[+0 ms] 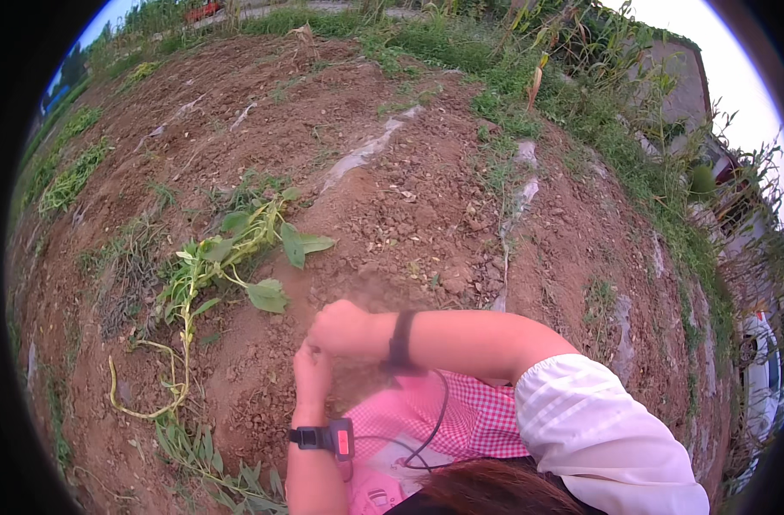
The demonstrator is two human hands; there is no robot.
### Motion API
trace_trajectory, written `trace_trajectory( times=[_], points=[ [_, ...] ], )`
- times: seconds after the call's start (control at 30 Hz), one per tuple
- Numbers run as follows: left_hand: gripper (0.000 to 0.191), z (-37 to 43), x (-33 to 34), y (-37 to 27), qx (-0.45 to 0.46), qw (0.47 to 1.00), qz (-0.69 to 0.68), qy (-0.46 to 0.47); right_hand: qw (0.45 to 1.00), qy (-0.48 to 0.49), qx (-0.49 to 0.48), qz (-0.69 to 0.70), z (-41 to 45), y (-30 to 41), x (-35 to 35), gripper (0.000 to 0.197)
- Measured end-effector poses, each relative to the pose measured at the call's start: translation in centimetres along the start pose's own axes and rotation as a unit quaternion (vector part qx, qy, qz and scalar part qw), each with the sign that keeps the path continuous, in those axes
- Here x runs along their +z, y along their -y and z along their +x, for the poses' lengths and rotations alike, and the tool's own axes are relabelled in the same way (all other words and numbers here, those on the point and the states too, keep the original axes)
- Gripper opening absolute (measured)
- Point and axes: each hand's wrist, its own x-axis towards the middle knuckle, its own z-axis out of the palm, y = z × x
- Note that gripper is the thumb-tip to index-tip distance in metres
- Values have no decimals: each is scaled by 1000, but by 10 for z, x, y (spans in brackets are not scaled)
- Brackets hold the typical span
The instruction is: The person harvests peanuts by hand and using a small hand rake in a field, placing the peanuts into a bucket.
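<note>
My right hand (344,328) is curled into a fist, its back towards me. Its fingers press against or over the fingertips of my left hand (313,367), just above the brown soil (257,360). Whatever may be between the fingers is hidden, so I cannot tell if either hand holds anything. To the left of my hands lies an uprooted leafy weed (186,315) with a long pale stem, its broad leaf (268,295) nearest my knuckles. A dark strap (401,341) circles my right wrist, and a small strapped device (340,440) sits on my left wrist.
Black cables (440,418) loop across my pink checked apron (476,412). Strips of torn plastic film (373,148) lie in the soil. A cut leafy stem (224,470) rests at the lower left. Green weeds (598,122) and a white car (759,360) border the plot.
</note>
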Motion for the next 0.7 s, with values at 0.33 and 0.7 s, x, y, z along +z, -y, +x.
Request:
trace_trajectory(
  times=[0.33, 0.7],
  points=[
    [25, -52, -28, -5, -60, 968, 231, -84, 979, 134, -129, 80, 24, 22, 26, 16],
    [23, -72, -67, 18, -113, 919, 164, -340, 871, -57, -262, 411, 37, 60, 24, 28]
  ],
)
